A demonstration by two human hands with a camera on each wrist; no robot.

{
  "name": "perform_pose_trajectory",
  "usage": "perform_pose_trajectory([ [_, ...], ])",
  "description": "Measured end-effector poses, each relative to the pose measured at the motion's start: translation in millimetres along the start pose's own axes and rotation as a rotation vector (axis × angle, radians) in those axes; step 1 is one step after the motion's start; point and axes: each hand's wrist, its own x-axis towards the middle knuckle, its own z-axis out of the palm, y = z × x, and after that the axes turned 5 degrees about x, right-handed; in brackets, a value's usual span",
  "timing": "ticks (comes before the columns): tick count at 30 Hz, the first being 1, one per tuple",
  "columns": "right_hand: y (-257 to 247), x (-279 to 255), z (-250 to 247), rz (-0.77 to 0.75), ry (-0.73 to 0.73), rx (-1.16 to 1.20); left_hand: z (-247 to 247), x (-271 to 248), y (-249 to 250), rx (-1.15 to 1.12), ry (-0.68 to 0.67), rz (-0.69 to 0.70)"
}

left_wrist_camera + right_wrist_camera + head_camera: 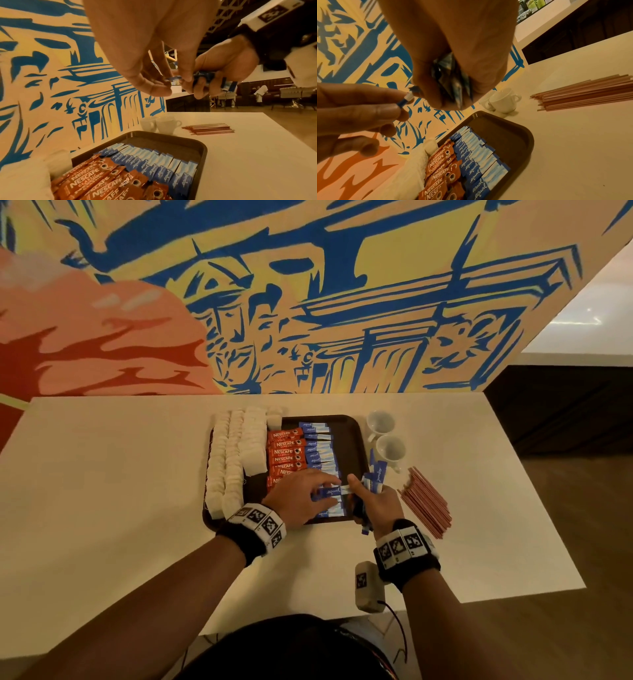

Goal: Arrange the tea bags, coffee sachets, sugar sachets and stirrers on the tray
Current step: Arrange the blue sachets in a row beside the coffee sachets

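While laying rows: sugar sachets [320,451] are filling the tray [354,440] right of the coffee sachets [286,455].
Left hand [301,496]: pinching one sugar sachet [330,491] by its end.
Right hand [378,501]: clutching a bundle of sachets [375,477] at the tray's near right corner.
Handling: light, thin, probably slippery paper; pinching an end suits.
Stirrers [424,501]: lying as thin stiff sticks on the table [102,474], right of the tray.
Tea bags [236,460]: sitting soft and white along the tray's left edge.

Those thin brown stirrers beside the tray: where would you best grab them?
Probably round the middle of the bundle of stirrers, coming from above with fingers across their length. They lie flat and parallel on the table, right of the tray, so a middle grip keeps them balanced.
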Motion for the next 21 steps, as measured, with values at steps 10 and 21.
perform_pose_trajectory([
  [10, 12.8, 52.1, -39.7, 0.096, 0.014, -0.097, 33.4, 38.9, -22.1, 0.065, -0.026, -0.292],
  [21, 17.1, 89.3, -68.2, 0.163, -0.202, -0.236, 105.2, 51.8, -46.4, 0.251, -0.145, -0.439],
])
